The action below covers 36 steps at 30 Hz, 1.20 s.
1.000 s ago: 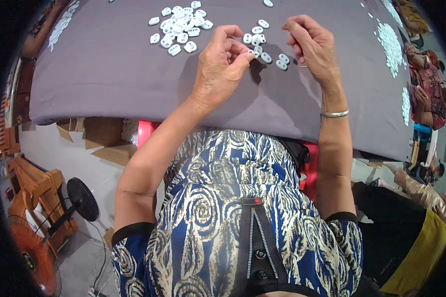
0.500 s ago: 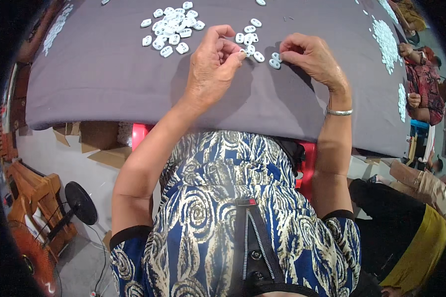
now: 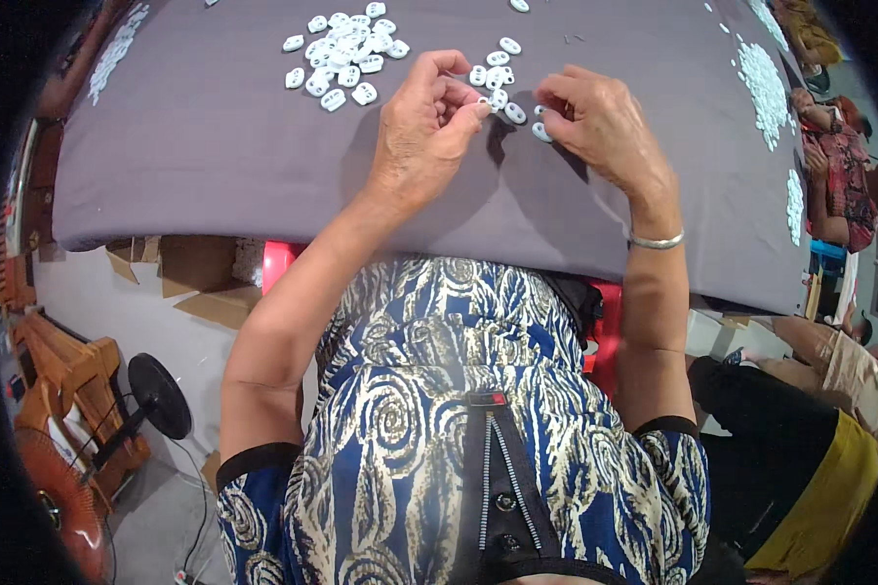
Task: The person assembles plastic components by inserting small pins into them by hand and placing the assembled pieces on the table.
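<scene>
Between the thumb and forefinger of my left hand (image 3: 424, 132) is a small white plastic piece (image 3: 483, 100), mostly covered by the fingertips. My right hand (image 3: 605, 127) is curled over the cloth, thumb and forefinger closing on a white oval two-hole piece (image 3: 539, 110) that shows only in part. Just below its fingertips lies another white oval piece (image 3: 541, 132). A short row of like pieces (image 3: 498, 58) runs up the cloth between my hands. Beyond my left hand is a loose heap of white two-hole pieces (image 3: 346, 47).
A grey cloth (image 3: 244, 166) covers the table. Larger spreads of white pieces lie at the far right (image 3: 763, 93) and far left (image 3: 117, 54). An open cardboard box (image 3: 200, 268) is under the table edge, with fans (image 3: 159, 395) lower left. Other people sit at the right.
My right hand has shifted slightly left and its fingers have curled further over the two pieces, partly covering them. The left hand keeps its pinch, almost unmoved.
</scene>
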{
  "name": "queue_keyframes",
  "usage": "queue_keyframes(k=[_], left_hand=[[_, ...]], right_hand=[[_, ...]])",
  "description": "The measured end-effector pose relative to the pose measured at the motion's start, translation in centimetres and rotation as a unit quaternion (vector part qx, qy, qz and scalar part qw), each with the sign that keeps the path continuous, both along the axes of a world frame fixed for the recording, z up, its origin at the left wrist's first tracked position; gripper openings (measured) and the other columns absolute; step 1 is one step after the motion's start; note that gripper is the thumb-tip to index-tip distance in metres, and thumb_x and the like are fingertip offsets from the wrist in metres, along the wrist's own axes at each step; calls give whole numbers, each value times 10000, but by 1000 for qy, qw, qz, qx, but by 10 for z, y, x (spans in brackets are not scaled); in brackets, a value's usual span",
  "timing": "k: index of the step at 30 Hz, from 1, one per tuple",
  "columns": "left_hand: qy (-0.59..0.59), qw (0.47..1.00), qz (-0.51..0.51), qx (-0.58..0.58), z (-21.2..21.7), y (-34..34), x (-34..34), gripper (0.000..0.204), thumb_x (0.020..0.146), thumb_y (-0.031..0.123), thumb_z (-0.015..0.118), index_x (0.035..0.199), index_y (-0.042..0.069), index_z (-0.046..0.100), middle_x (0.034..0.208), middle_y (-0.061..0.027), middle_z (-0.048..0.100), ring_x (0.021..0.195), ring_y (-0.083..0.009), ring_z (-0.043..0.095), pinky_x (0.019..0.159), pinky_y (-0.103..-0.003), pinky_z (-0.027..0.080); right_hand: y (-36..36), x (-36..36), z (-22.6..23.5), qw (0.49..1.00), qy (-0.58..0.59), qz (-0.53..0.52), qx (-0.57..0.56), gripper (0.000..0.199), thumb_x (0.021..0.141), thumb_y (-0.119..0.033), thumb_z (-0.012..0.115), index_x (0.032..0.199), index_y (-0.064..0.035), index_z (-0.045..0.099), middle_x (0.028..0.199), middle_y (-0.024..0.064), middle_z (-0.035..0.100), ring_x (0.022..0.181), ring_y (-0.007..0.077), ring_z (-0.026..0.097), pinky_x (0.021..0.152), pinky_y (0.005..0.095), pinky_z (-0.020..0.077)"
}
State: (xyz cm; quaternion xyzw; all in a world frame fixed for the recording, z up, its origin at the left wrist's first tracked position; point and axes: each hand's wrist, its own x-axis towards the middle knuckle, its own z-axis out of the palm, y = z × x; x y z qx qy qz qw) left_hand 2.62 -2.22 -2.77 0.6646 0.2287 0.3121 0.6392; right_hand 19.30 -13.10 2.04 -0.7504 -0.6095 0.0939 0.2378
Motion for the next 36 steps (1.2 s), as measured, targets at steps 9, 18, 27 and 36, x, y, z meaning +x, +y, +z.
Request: queue_keyframes(k=[9,18,27,36], left_hand=[[-7,1000,10,21,-5,3,-2,315,808,16,623,1090,21,483,781,-33,609,664,-71,559,616,-224,487],[3,1000,-14,16,-3,2,-3,350,846,27,633,1148,20,458,848,-20,565,702,-64,537,595,-199,456],[0,1000,-12,3,-3,4,-4,351,845,35,640,1148,30,463,849,-26,565,700,-69,543,593,-201,458],[4,1000,-9,0,-3,4,-4,350,847,29,629,1152,22,458,853,-27,559,698,-67,539,595,-201,459]], right_hand=[[10,-9,-7,986,-164,-3,-2,164,711,-51,564,861,-8,616,758,136,575,701,320,583,641,391,473],[13,1,-11,994,-13,-3,106,160,683,2,585,839,0,621,697,91,551,575,199,532,559,301,450],[16,4,-17,991,13,-47,123,142,688,21,579,825,-5,603,704,59,566,609,135,553,580,257,461],[13,7,-14,992,24,-50,113,109,694,9,568,803,4,563,704,64,569,614,149,545,586,271,461]])
